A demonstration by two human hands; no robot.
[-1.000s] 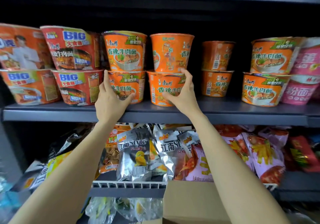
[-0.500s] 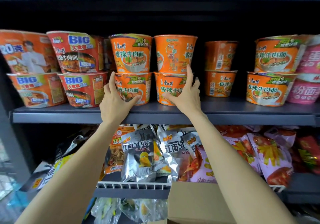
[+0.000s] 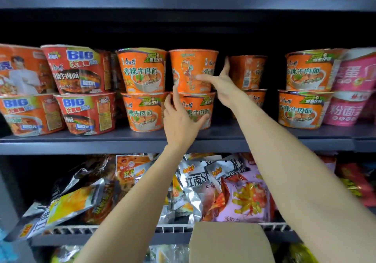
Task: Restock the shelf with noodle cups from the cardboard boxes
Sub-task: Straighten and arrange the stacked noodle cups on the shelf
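Observation:
Orange noodle cups stand two high on the dark shelf. My left hand lies against the front left of the lower middle cup, fingers straight up its side and thumb under its front. My right hand reaches to the upper middle cup, thumb across its front and fingers straight along its right side. A cardboard box flap shows at the bottom.
Another orange stack stands just left, red BIG cups further left. Two orange stacks and pink cups stand right. Snack bags fill the wire-fronted shelf below. A shelf edge runs overhead.
My left hand moved right from the left orange stack to the lower middle cup. My right hand rose from the lower middle cup to the upper one.

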